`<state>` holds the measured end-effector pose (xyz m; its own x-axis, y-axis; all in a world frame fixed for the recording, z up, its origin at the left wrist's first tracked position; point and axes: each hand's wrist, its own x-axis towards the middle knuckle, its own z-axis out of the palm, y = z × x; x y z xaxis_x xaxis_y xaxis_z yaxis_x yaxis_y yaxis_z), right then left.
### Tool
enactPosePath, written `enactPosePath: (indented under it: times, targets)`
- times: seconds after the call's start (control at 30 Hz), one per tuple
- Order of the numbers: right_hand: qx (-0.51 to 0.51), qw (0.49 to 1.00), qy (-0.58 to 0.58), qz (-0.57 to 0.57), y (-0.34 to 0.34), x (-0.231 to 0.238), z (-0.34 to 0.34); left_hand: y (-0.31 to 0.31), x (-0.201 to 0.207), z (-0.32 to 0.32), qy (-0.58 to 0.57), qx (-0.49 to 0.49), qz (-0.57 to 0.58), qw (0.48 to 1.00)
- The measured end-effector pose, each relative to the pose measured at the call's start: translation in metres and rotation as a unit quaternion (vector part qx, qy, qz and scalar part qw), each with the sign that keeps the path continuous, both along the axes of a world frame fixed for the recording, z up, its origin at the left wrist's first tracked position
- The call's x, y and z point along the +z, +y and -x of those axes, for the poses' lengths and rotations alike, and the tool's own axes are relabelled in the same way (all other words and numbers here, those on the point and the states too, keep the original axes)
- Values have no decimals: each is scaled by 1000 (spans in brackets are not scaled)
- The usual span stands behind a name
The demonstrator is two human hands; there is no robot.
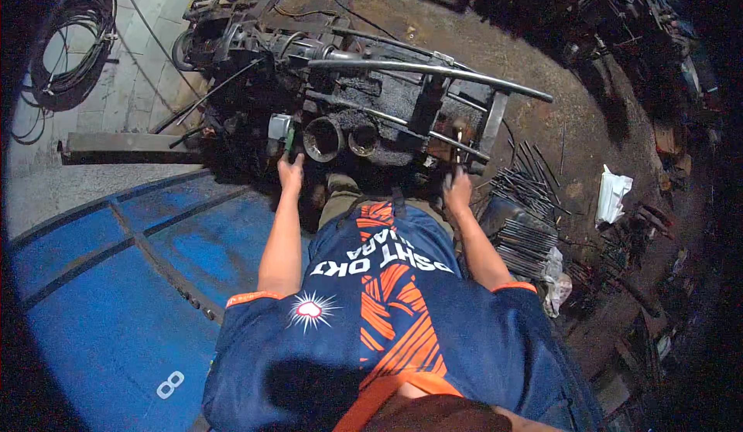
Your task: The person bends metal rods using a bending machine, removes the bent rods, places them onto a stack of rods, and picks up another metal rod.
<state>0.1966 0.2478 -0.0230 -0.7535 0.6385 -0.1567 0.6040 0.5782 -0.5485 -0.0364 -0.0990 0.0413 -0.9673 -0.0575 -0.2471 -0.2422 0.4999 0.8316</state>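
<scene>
We're facing the machine, dark & greasy, on the floor, both arms out to its near edge. Our L hand is at the near edge, L of centre, fingers up at the lower end of a green handle; contact looks likely, but can't tell if it's gripped. White box sits just L of that handle. Our R hand is nr the same edge, toward the R end, just below a thin lever; blurred, so can't tell if it's wide, narrow or holding anything.

Btwn the hands, 2 round cups stand side by side at the near edge, the L one bigger. A long rod runs across the top & sticks out past the machine's R end, w/ thinner bars nearer us.

In the way on the R: a pile of rods on the floor, close by our R forearm, w/ crumpled plastic at its near end. White bag lies farther R. On the L, blue panel fills the near corner, metal beam beyond its far edge, cable coil in the far L corner.
</scene>
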Motion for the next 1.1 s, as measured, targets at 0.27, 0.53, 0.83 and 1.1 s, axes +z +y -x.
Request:
enactPosePath:
  times: [0.27, 0.53, 0.83, 1.1]
  targets:
    - [35, 979, -186, 73, 13, 61, 54, -11, -17, 8, 14, -5, 47, 999]
    - [104, 960, 246, -77, 53, 127, 105, -10, -16, 8, 34, -11, -35, 999]
    - [377, 912, -32, -159, 92, 186, 236, -2, -21, 15, 122, 31, 84, 988]
    - [341, 913, 64, -213, 90, 169, 234, -1, -6, 9, 150, -1, 113, 982]
